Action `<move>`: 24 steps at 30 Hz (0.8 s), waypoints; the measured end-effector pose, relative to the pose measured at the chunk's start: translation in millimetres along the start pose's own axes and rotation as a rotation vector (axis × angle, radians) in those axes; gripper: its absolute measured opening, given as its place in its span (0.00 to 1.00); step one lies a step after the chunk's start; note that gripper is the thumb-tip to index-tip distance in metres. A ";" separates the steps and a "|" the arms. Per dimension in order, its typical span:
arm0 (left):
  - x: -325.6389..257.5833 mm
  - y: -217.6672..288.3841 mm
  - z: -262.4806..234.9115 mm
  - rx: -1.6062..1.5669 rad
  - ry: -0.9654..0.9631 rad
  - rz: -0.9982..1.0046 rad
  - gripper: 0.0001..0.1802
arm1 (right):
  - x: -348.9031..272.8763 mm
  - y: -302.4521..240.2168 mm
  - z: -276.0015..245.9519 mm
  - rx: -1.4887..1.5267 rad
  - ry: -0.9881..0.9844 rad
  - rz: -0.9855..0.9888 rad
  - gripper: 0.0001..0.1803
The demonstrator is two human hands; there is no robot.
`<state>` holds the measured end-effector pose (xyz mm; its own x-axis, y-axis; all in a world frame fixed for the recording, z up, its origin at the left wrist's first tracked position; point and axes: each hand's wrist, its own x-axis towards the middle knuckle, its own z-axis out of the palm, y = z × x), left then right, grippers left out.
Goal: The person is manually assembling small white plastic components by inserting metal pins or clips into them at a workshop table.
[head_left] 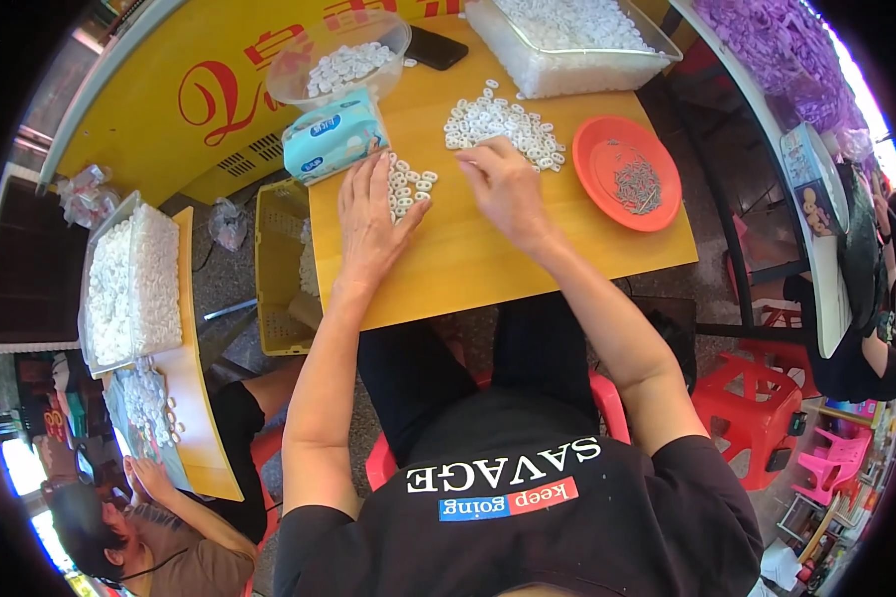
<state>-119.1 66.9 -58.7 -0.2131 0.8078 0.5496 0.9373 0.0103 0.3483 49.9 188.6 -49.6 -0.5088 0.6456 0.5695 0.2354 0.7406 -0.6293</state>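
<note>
right grip [509, 189] hiding its palm (contents unclear), grey bits [636, 188] too small to identify, clear tub [582, 78] cropped above

Worn: black short-sleeved T-shirt [587, 542], lower centre of frame. Large white serif lettering [505, 465] across it, inverted in view; just below in frame, narrow blue-and-red rectangular print [508, 500]. Dark trousers [403, 370], mid-frame. Left hand [368, 214], right hand [513, 194]: bare.

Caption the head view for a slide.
At a yellow table, left hand beside white pieces, right hand near a larger pile.
</note>
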 end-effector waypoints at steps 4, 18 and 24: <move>-4.4 20.3 -8.4 -0.037 0.060 -0.002 0.34 | 6.2 20.7 -20.4 -0.314 -0.144 -0.036 0.06; -31.8 67.3 -11.1 -0.733 -0.089 -0.382 0.14 | 16.9 21.4 -15.7 -0.299 -0.365 -0.121 0.06; -25.4 69.3 2.2 -1.647 -0.312 -0.930 0.11 | -10.9 -13.3 -42.4 0.275 -0.345 0.166 0.05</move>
<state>-48.1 48.4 -50.1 -0.1944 0.9410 -0.2768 -0.6159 0.1025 0.7811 87.5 179.6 -25.0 -0.7393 0.6170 0.2696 0.1325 0.5259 -0.8402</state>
